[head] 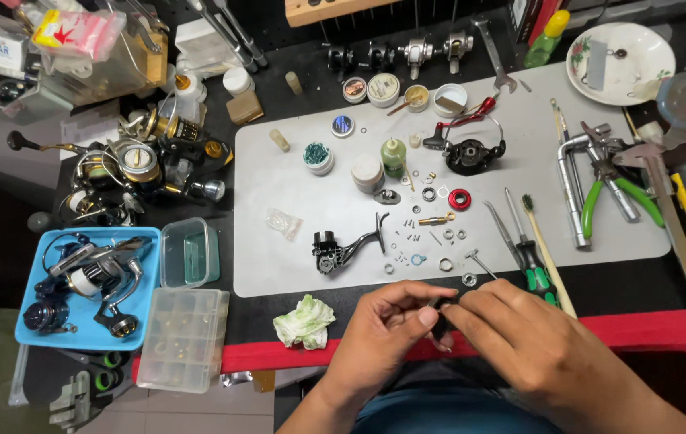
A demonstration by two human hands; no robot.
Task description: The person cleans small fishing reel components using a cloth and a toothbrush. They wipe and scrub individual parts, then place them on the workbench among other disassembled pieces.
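Two hands working a small dark reel part at the bench edge

Both hands meet over the near edge of the grey mat (295, 273) — the left hand (387, 333) pinches the small dark part (442, 309) between thumb and forefinger, fingers narrowly closed, while the right hand (520, 337) nips its other end with fingertips drawn together. It looks like a fitting or cleaning step on one piece — the next move calls for a steady, fine grip. Loose screws and washers (431, 233) lie just beyond.
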